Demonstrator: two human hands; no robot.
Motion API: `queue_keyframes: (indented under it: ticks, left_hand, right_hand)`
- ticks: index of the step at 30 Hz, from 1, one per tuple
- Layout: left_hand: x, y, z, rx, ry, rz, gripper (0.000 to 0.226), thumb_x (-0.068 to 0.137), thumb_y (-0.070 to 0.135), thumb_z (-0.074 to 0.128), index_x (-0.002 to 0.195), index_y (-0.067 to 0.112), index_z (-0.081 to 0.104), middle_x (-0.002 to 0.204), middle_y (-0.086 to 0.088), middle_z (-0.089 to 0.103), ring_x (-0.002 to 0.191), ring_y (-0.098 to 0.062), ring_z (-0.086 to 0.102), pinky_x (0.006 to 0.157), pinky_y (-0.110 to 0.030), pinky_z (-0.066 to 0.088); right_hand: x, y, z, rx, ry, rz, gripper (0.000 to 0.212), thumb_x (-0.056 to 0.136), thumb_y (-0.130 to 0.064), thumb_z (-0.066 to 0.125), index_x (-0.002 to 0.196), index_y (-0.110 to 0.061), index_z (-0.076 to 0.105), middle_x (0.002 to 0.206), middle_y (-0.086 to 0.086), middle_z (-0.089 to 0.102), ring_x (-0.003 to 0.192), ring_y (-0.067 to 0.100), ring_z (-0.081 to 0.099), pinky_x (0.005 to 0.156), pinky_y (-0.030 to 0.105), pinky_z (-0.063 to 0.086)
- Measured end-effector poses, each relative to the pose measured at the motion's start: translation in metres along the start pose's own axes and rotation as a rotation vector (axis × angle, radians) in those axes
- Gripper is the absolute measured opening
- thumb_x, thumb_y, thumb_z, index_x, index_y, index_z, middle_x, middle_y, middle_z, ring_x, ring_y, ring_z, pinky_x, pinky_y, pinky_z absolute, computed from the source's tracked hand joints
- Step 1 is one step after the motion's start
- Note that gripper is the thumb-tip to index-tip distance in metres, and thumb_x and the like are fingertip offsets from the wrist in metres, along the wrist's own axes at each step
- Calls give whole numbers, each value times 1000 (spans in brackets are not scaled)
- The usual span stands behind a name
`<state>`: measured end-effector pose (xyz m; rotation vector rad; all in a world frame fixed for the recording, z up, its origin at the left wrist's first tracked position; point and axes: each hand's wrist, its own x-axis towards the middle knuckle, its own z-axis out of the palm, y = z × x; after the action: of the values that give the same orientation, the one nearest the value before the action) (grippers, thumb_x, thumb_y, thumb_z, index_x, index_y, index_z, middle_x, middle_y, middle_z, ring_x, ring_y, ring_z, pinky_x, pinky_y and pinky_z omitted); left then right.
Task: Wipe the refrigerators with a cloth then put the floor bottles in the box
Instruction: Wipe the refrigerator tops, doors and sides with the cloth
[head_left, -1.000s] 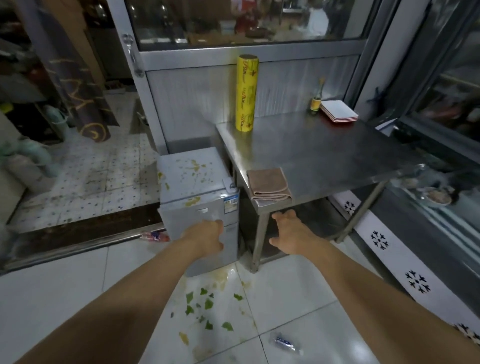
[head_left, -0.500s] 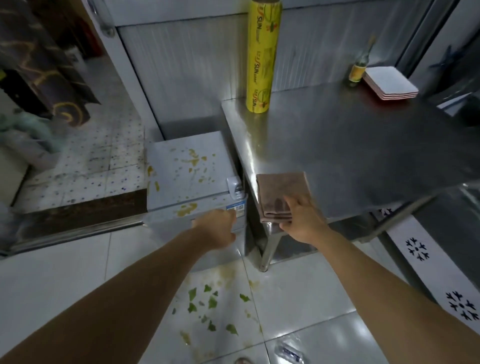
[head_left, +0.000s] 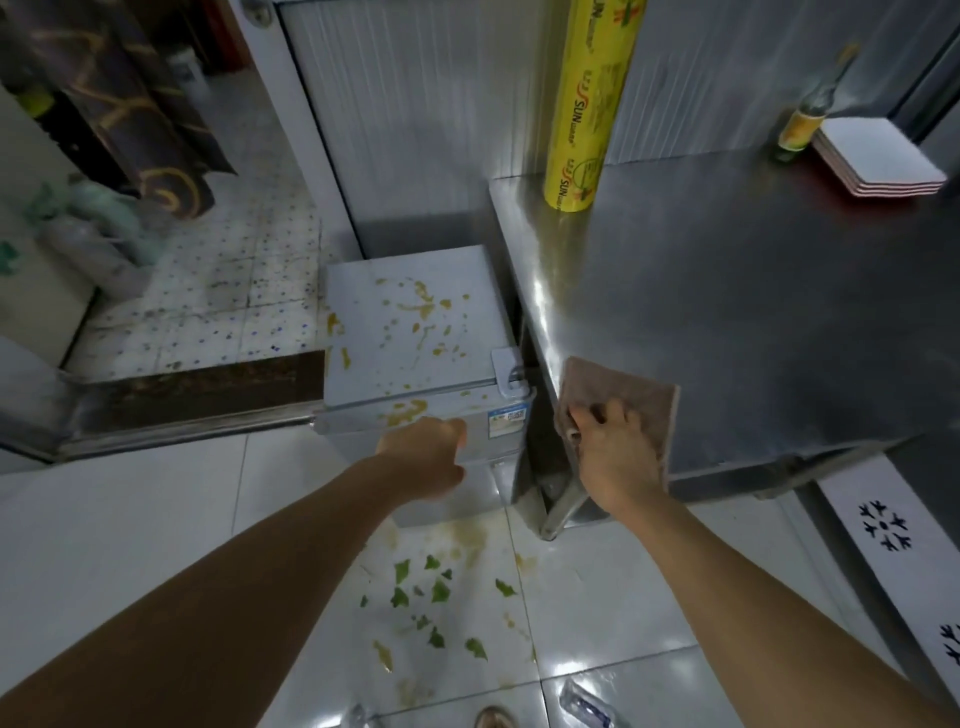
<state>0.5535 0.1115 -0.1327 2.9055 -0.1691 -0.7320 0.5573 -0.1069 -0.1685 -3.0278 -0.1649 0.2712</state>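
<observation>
The steel table fills the right of the view, and everything else sits around it. Against its left edge stands the small grey refrigerator, lower than the tabletop, its lid spattered with yellow-brown stains. On the table's far left corner a tall yellow roll of wrap stands upright; at the far right corner lies a stack of white square plates, with a small glass bottle just left of them. On the table's near left corner lies the folded brown cloth, partly hanging over the front edge. The right hand lies on the cloth with its fingers curled into the fabric, gripping it. The left hand is left of the table, at the upper front of the refrigerator, its fingers bent against the door; whether it grips anything cannot be told. On the white floor tiles in front of the table lie torn green leaf scraps and more yellow smears. Nearer the viewer than the table, at the bottom edge, a clear plastic bottle lies on its side
</observation>
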Motion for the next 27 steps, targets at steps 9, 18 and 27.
queue_keyframes:
  ticks: [9, 18, 27]
  left_hand:
    - [-32, -69, -13, -44, 23, 1, 39, 88, 28, 56, 125, 19, 47, 129, -8, 51, 117, -26, 50, 93, -35, 42]
    - [-59, -158, -39, -60, 56, 130, 39, 86, 26, 57, 122, 16, 48, 122, -9, 54, 110, -26, 53, 76, -28, 40]
    - [-29, -182, -47, -1, 26, 153, 38, 87, 24, 57, 121, 14, 46, 121, -9, 54, 106, -26, 55, 83, -36, 50]
  right_hand:
    - [-1, -60, -12, 263, -12, 108, 25, 96, -6, 45, 116, -9, 59, 111, 14, 60, 86, 23, 58, 74, 26, 43]
    - [-27, -139, -24, 475, 37, 301, 10, 94, -7, 52, 98, -8, 61, 76, -3, 50, 61, 6, 44, 51, 10, 30]
    - [-12, -150, -23, 579, 89, 401, 7, 94, -7, 53, 98, -7, 59, 97, 10, 59, 73, 15, 52, 71, 20, 42]
